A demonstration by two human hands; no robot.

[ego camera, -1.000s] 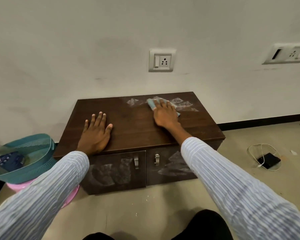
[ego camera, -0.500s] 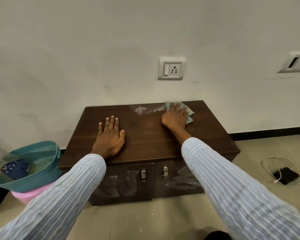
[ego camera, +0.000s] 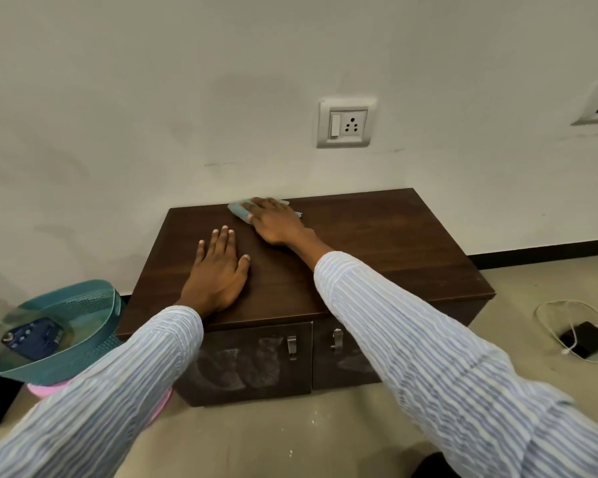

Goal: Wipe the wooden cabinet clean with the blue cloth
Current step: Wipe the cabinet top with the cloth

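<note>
Wooden cabinet (ego camera: 377, 250) top, right hand (ego camera: 277, 220) flat on blue cloth (ego camera: 240, 210), left hand (ego camera: 218, 270) flat, no legible writing.

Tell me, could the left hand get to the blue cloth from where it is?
Probably yes. The left hand lies flat on the cabinet top, and only bare wood separates it from the blue cloth under the right hand.

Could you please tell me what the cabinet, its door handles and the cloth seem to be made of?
Cabinet: dark brown wood or wood-look laminate, matte, with visible grain streaks. Door handles: apparently brushed metal, grey with a dull shine. Cloth: soft light blue fabric, crumpled under the right hand.
</note>
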